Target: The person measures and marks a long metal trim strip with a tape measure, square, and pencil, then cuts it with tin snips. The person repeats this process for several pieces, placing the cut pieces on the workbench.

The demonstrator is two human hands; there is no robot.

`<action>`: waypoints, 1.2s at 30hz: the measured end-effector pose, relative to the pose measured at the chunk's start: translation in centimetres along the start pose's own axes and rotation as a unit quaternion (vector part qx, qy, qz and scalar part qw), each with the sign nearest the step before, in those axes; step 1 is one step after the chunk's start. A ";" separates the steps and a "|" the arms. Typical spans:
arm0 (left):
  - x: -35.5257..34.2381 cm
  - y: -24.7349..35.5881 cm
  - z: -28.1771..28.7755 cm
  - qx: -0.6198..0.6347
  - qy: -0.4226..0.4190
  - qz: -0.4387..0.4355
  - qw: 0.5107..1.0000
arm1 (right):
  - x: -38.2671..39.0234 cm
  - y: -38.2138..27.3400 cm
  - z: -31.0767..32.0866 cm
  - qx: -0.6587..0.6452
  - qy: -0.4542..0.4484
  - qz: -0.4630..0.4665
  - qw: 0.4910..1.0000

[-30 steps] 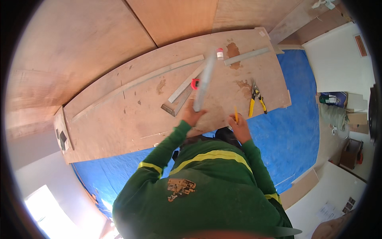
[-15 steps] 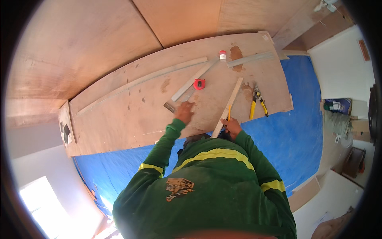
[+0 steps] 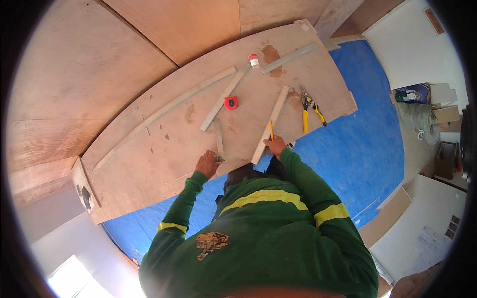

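My left hand (image 3: 206,163) grips the dark end of a try square (image 3: 218,136), whose blade lies on the plywood board (image 3: 134,164) near its front edge. My right hand (image 3: 275,144) holds a yellow pencil (image 3: 271,128) and rests on a pale strip (image 3: 281,99) angled toward the front edge. A red tape measure (image 3: 231,103) sits just beside another diagonal strip (image 3: 213,114), above the square. To the right of my right hand lie yellow-handled snips (image 3: 312,111). A red-lidded container (image 3: 254,61) stands farther back, beside a short strip (image 3: 298,54).
A long strip (image 3: 149,119) runs along the board's left back. Plywood panels (image 3: 184,25) border the far side. A blue sheet (image 3: 357,159) covers the surface below the board. Cardboard and piled items (image 3: 417,114) are at the right; a bright window (image 3: 69,278) is at lower left.
The strip I held in my left hand now lies by my right hand. My left hand has moved down and left onto the square, pulling it toward the front edge. The view has turned slightly.
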State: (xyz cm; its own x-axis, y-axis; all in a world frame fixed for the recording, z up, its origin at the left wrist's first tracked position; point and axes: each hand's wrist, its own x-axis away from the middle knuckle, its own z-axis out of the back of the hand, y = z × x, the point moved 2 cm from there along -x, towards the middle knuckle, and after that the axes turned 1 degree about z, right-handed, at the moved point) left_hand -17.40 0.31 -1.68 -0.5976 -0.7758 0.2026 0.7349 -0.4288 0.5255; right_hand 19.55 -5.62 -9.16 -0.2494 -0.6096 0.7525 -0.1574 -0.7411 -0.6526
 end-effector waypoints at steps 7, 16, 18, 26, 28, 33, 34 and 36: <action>1.1 9.5 -1.5 0.232 0.200 0.165 0.937 | 1.8 -2.0 -2.5 0.209 -0.124 -0.099 0.965; -5.3 14.5 -8.2 0.109 0.215 0.167 0.956 | 27.9 -25.4 15.3 -0.328 -0.275 0.198 0.882; -6.9 14.3 -9.7 0.099 0.213 0.175 0.956 | 36.9 -29.9 18.4 -0.601 -0.529 0.231 0.552; -9.2 10.8 -11.9 0.056 0.156 0.219 0.962 | 47.4 -36.5 24.5 -0.296 -0.367 0.680 0.561; -9.7 10.5 -11.7 0.071 0.134 0.264 0.952 | 47.5 -36.4 25.3 -0.283 -0.344 0.700 0.558; -9.0 10.7 -9.4 0.036 0.173 0.201 0.964 | 48.8 -35.6 26.1 -0.295 -0.266 0.749 0.530; -8.7 10.8 -8.8 0.021 0.206 0.167 0.964 | 49.1 -35.4 26.0 -0.306 -0.247 0.757 0.522; -8.0 10.7 -8.7 0.007 0.181 0.213 0.960 | 49.4 -35.4 25.6 -0.276 -0.302 0.722 0.558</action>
State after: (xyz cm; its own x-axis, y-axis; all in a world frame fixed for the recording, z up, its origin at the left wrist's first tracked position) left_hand -1.97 -2.06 -4.88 -0.0912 -0.9905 0.1028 0.8824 -0.0326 0.4694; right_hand 37.25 -16.69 53.40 -0.1553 -0.5664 -0.8094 -0.5218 0.7427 -0.4196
